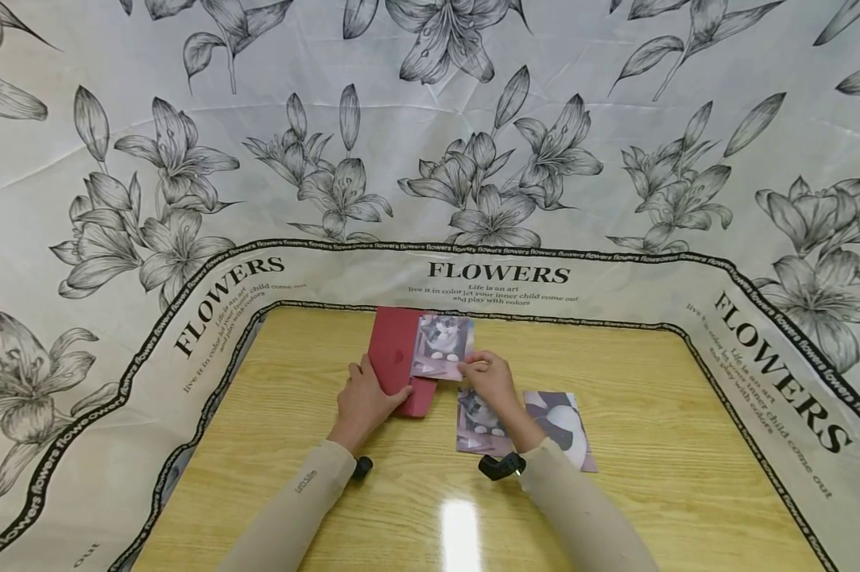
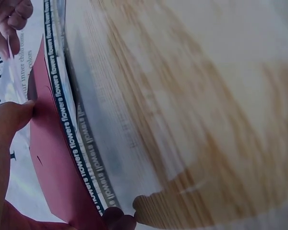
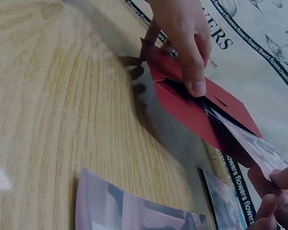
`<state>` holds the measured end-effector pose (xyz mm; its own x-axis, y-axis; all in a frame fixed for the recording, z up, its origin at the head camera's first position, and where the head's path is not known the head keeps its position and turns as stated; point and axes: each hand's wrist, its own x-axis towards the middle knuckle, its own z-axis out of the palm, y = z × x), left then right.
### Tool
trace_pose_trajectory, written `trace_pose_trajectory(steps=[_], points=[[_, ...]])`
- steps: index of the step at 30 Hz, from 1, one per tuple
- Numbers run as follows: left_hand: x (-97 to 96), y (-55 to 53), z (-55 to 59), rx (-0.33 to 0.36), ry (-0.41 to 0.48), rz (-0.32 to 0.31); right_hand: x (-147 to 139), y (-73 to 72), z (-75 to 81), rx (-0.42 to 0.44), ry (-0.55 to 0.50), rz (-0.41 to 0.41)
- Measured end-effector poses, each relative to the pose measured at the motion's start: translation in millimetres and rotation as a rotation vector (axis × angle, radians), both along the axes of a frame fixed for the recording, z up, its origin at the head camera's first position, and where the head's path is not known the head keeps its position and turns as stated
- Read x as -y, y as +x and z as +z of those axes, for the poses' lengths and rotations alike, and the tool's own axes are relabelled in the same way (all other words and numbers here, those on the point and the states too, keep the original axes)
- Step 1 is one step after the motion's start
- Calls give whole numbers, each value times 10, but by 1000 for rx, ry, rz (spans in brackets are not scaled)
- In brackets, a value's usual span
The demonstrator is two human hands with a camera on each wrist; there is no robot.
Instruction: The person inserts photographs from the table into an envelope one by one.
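Note:
My left hand [image 1: 362, 401] grips a red paper envelope [image 1: 390, 349], thumb over the front and fingers behind it. At its right side, my right hand [image 1: 493, 381] pinches the lower right corner of a photo print [image 1: 444, 345] showing a grey and white cat. One edge of this print lies at the envelope's mouth; the right wrist view shows the envelope [image 3: 182, 112] gaping, with the print's tip [image 3: 216, 115] between its layers. In the left wrist view, the left thumb [image 2: 17, 115] presses near the opening. How deep the print sits is hidden.
A second cat print [image 1: 476, 433] lies on the wooden table [image 1: 659, 477], partly under my right forearm. Beside it is another print [image 1: 562, 421] with a pale rounded shape. A flower-patterned cloth [image 1: 494, 278] stands around the table's back and sides.

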<state>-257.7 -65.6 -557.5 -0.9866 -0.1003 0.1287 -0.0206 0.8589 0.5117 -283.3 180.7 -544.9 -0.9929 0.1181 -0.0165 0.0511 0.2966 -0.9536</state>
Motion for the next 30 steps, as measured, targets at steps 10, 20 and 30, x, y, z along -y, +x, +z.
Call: trace_pose_trajectory(steps=[10, 20, 30], points=[[-15, -2, -21, 10, -11, 0, 157, -54, -81, -15, -16, 4], [-13, -40, -54, 7, -30, 1, 287, -78, -41, -47, 16, 10], [-7, -26, -28, 6, -23, 1, 386, -79, -64, -59, 138, 4]])
